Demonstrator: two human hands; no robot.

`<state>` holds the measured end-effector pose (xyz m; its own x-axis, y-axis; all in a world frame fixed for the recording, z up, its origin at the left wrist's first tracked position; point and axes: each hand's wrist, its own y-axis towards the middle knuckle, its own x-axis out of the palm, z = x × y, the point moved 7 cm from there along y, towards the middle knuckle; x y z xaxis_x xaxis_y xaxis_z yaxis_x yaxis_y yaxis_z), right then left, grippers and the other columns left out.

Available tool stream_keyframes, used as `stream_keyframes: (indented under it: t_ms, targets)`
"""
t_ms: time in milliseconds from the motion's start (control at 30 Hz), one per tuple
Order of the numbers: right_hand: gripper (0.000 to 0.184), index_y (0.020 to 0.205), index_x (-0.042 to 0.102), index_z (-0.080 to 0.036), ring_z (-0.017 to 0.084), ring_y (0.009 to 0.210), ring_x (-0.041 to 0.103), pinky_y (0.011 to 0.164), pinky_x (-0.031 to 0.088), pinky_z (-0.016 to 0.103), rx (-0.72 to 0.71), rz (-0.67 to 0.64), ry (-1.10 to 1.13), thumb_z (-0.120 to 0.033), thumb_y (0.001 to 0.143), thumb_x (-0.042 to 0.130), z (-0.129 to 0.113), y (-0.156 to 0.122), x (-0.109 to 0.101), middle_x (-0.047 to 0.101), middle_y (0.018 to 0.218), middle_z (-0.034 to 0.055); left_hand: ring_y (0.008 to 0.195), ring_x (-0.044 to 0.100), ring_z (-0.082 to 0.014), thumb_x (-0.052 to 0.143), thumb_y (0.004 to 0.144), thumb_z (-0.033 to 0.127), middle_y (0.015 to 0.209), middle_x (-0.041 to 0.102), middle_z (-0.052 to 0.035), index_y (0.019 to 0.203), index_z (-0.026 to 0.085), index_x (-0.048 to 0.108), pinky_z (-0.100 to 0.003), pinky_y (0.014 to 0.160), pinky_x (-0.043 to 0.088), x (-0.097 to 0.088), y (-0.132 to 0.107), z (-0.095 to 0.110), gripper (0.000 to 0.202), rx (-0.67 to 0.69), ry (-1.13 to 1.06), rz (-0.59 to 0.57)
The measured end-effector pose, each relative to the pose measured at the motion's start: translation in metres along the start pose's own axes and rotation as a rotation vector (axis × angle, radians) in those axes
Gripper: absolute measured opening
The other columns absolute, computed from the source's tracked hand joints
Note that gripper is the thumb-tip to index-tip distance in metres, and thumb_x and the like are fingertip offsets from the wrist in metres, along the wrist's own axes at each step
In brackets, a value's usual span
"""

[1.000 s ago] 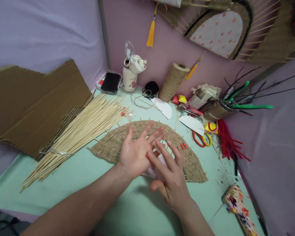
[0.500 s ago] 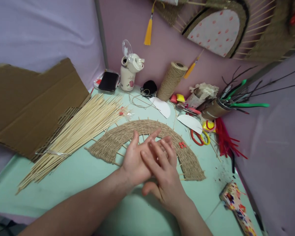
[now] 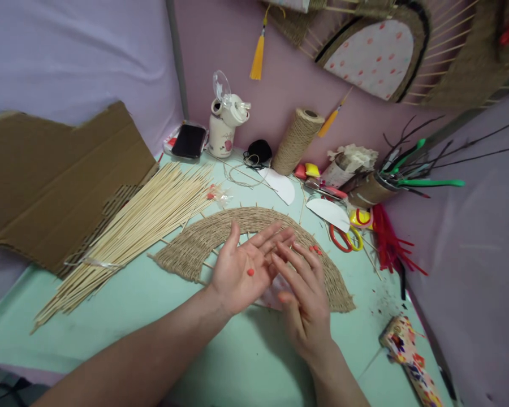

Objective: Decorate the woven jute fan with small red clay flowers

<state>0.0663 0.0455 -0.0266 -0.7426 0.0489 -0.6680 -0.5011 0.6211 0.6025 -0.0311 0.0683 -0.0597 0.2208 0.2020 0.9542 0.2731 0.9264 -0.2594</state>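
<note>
My left hand (image 3: 241, 265) lies palm up and open over a woven straw half-ring (image 3: 195, 243) on the mint green table (image 3: 123, 299). A tiny red ball (image 3: 250, 272) rests loose on that palm. My right hand (image 3: 303, 297) hovers just to the right, palm down, fingers spread and open, its fingertips near the left fingers. A few more small red bits (image 3: 315, 249) sit on the woven piece beyond the right fingers. A pale paper shape under the hands is mostly hidden.
A bundle of bamboo sticks (image 3: 139, 220) and cardboard (image 3: 55, 175) lie at left. Behind stand a mug with a lid (image 3: 223, 133), a phone (image 3: 189, 141), a twine spool (image 3: 297, 141), scissors (image 3: 343, 237), red strips (image 3: 390, 243) and a cup of tools (image 3: 373, 189). A patterned object (image 3: 407, 350) lies at right.
My right hand has slid off the left palm toward the right, uncovering the small red ball on it. Half a second ago the palms were pressed together.
</note>
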Motion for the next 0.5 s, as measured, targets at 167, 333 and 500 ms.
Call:
stream_keyframes:
  t_ms: [167,333,500]
  targets:
    - [0.027,0.114,0.069,-0.029,0.023,0.105,0.052,0.089,0.044,0.043,0.069,0.085,-0.026,-0.019,0.090,0.060,-0.007,0.008,-0.004,0.066,0.110,0.0054,0.128,0.053,-0.0286,0.029,0.093,0.063,0.131,0.061,-0.0203,0.132,0.009,0.055,-0.039,0.107,0.039,0.001,0.000,-0.002,0.071,-0.007,0.039,0.012]
    - [0.018,0.104,0.074,-0.029,0.020,0.087,0.053,0.076,0.044,0.038,0.129,0.081,0.006,-0.026,0.090,0.063,-0.008,0.009,0.003,0.066,0.088,0.0036,0.132,0.048,-0.0289,0.034,0.091,0.065,0.132,0.059,-0.0203,0.137,0.010,0.049,-0.041,0.113,0.031,0.000,-0.002,-0.007,0.074,-0.002,0.084,0.016]
    - [0.014,0.096,0.075,-0.027,0.019,0.086,0.056,0.075,0.046,0.037,0.153,0.086,0.063,-0.024,0.090,0.062,-0.011,0.010,0.003,0.067,0.085,0.0027,0.132,0.048,-0.0281,0.034,0.092,0.064,0.130,0.060,-0.0190,0.143,0.013,0.044,-0.042,0.115,0.028,0.000,-0.002,-0.008,0.072,0.007,0.105,0.036]
